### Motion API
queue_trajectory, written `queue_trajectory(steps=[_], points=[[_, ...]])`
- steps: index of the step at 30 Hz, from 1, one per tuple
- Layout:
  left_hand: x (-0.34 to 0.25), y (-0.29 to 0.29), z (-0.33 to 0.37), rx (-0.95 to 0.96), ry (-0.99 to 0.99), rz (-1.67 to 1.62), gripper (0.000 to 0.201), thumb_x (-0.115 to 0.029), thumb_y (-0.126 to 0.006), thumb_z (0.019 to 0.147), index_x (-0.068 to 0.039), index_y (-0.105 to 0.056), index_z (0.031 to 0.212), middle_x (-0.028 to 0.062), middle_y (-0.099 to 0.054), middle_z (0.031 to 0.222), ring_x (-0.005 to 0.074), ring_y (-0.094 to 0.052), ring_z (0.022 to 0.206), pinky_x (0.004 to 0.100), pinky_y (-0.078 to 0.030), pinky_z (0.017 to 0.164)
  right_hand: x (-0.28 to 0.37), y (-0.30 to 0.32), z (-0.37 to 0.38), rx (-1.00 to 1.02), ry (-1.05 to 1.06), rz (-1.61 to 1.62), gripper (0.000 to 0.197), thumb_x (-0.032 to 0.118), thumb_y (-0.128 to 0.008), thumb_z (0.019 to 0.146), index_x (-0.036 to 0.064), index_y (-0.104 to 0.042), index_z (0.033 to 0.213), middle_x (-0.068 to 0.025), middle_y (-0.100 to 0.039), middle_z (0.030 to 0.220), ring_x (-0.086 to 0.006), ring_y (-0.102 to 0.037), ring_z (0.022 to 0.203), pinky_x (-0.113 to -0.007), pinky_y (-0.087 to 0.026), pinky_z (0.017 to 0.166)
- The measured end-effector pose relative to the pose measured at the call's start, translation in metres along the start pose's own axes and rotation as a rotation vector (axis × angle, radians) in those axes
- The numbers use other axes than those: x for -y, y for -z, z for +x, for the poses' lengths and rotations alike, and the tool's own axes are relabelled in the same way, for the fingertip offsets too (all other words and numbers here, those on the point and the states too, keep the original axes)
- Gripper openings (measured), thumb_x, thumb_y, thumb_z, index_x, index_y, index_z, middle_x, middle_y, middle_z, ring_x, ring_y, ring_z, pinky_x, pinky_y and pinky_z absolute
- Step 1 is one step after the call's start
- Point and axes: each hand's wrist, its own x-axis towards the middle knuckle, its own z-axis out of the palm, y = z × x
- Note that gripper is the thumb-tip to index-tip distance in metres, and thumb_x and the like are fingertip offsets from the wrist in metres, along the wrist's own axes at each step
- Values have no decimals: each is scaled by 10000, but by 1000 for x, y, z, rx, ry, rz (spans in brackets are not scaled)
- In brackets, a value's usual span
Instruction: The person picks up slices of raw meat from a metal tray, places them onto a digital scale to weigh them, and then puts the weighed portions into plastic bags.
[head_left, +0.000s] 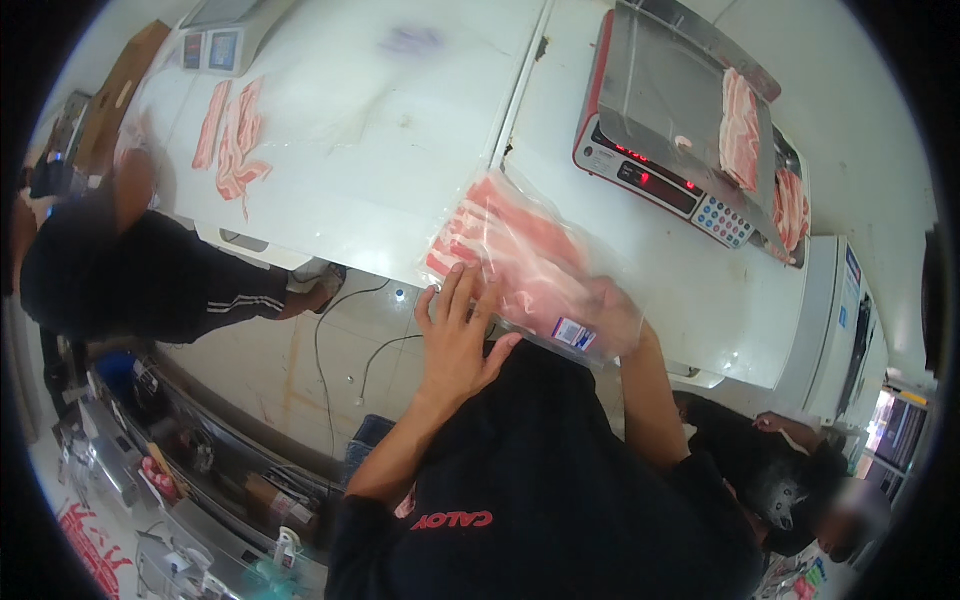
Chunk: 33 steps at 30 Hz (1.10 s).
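A clear plastic bag [610,345] with a small printed label lies at the front edge of the white worktop. Inside it are several wide strips of raw bacon [520,250], pink with white fat. My left hand [460,325] rests on the bag's lower left side, fingers stretched and spread over the film. My right hand [608,305] grips the bag's right end and shows blurrily through the film; its fingertips are partly hidden at the meat. Whether that hand is within the bag or behind it, I cannot tell.
Right of the bag stands a red-sided digital scale [660,170] bearing bacon slices [740,130]; more bacon in a tray [790,210] sits beyond. Loose strips [235,145] lie at left near another scale [215,45]. One person [130,270] stands left, another [780,470] lower right. A cable [320,370] crosses the floor.
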Motion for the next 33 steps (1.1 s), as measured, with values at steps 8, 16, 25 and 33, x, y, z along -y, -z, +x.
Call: queue_trajectory(steps=[8, 16, 25, 33], points=[[-64, -1, 33, -96, -213, -147, 605, -600, -808, 814, -60, -707, 1068, 112, -695, 1012, 308, -666, 920, 435, -508, 800, -71, 42, 24, 199, 180, 580, 678, 130, -732, 935, 3, -476, 1549, -132, -493, 1604, -286, -543, 1419, -445, -469, 1176], [-99, -22, 38, 78, -267, -36, 462, -526, -756, 890, -70, -691, 859, 89, -693, 730, 273, -690, 690, 419, -506, 677, 14, -5, 34, 88, 365, -387, 642, 205, -691, 954, 7, -498, 1533, -136, -541, 1550, -224, -491, 1429, -370, -404, 1200], [-104, -32, 41, 90, -348, -4, 151, -211, -707, 821, -82, -648, 768, 96, -689, 715, 260, -697, 691, 419, -507, 676, -17, 18, 29, -19, 242, -195, 479, 184, -671, 975, 5, -619, 1417, -128, -593, 1488, -196, -538, 1349, -358, -435, 1152], [-100, -26, 44, 133, -396, -50, 211, -269, -760, 799, -81, -673, 839, 85, -693, 813, 269, -697, 780, 413, -524, 747, -4, -5, 38, -99, 144, 158, 526, 214, -667, 976, 30, -575, 1460, -151, -561, 1530, -223, -551, 1368, -378, -448, 1148]])
